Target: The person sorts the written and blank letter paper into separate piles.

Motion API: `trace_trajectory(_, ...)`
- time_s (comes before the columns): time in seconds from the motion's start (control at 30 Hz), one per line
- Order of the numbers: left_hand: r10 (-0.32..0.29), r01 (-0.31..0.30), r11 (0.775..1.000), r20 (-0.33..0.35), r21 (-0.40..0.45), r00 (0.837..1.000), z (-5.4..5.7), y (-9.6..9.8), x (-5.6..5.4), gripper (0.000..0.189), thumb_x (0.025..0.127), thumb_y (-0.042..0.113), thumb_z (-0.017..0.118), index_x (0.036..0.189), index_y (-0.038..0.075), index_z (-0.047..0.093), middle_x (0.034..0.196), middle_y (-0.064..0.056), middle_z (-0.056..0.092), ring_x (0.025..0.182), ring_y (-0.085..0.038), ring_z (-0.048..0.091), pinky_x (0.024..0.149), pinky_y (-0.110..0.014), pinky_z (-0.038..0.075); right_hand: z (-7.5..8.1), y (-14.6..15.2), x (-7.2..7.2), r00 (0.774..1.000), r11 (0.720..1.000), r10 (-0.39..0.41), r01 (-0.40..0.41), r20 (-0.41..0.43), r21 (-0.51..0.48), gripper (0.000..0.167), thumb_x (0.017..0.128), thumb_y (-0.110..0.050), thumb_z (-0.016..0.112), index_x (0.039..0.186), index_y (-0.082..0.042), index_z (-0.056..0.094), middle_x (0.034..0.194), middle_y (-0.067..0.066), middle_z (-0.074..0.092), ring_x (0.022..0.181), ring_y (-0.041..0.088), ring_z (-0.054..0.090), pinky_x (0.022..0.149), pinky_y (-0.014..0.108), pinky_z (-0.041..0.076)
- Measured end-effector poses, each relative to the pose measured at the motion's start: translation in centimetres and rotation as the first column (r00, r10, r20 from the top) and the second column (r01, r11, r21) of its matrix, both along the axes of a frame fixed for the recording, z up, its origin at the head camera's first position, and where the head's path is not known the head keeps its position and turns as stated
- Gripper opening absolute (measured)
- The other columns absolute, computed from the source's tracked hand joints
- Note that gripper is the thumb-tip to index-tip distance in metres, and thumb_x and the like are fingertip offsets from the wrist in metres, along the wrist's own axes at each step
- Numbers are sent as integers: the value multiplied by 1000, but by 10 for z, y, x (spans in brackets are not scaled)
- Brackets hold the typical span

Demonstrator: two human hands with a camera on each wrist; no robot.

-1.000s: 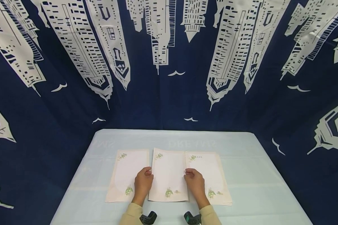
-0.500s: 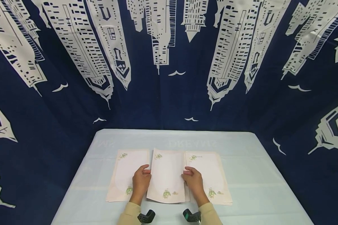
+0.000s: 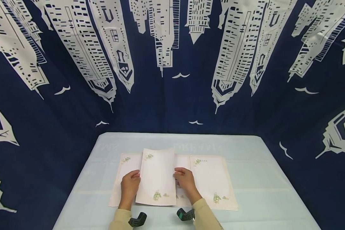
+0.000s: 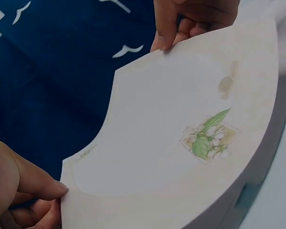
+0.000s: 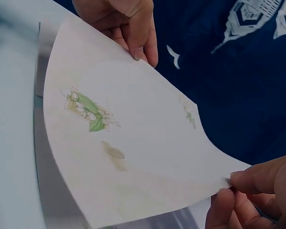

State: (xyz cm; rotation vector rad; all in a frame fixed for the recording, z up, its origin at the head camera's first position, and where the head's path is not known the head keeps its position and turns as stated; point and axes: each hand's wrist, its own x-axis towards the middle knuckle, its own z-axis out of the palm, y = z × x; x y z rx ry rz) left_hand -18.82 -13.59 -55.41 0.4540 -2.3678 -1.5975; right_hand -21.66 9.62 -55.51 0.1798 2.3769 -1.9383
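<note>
In the head view a pale cream sheet of paper (image 3: 158, 174), printed with green leaves and white flowers, is held up off the table between both hands. My left hand (image 3: 129, 187) pinches its left edge, my right hand (image 3: 186, 182) its right edge. Seen from the left wrist, the sheet bows in a curve, with the left thumb and fingers (image 4: 52, 188) gripping its border. The right wrist view shows the right thumb (image 5: 248, 181) pinching the opposite edge. Behind the raised sheet lie a left paper (image 3: 118, 188), partly covered, and a middle paper (image 3: 183, 161).
A matching paper (image 3: 210, 182) lies at the right, beside the middle one. All rest on a white-covered table (image 3: 261, 191). A dark blue cloth (image 3: 164, 102) with white buildings and birds hangs behind the table. Black wrist devices (image 3: 138, 219) sit by the sleeves.
Both hands have lifted the sheet from the middle spot and carried it left, so it now overlaps the left paper. Another sheet is uncovered in the middle.
</note>
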Motion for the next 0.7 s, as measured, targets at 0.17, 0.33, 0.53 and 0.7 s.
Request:
trace_trajectory(0.17, 14, -13, 999, 32, -35, 999, 4, -28, 3, 29, 85, -8, 63, 113, -10, 71, 100, -21, 73, 94, -35, 70, 68, -25, 53, 4, -27, -5, 999, 999, 42, -42, -24, -18, 25, 88, 4, 66, 112, 8, 68, 85, 5, 68, 62, 12, 62, 56, 28, 56)
trace_trajectory(0.33, 37, -34, 998, 58, -60, 998, 3, -54, 8, 29, 86, -7, 62, 113, -11, 70, 100, -23, 72, 93, -35, 69, 66, -21, 50, 4, -55, -9, 996, 997, 83, -83, -37, -3, 22, 88, 4, 66, 110, 6, 70, 83, 5, 66, 64, 14, 64, 57, 32, 58)
trace_trajectory(0.53, 98, -89, 991, 90, -103, 991, -2, -76, 13, 28, 88, -6, 59, 114, -12, 69, 102, -26, 71, 94, -39, 68, 66, -26, 52, -5, -79, -13, 993, 993, 111, -110, -41, 37, 22, 83, 8, 66, 104, 3, 71, 79, 2, 64, 58, 11, 60, 52, 30, 57)
trace_trajectory(0.7, 143, -129, 978, 74, -166, 987, -7, -84, 15, 27, 88, -7, 57, 112, -14, 69, 100, -28, 71, 93, -43, 68, 73, -44, 56, -9, -92, -12, 989, 988, 141, -137, -44, 74, 24, 81, 10, 66, 103, 3, 71, 77, 1, 62, 54, 11, 59, 49, 28, 55)
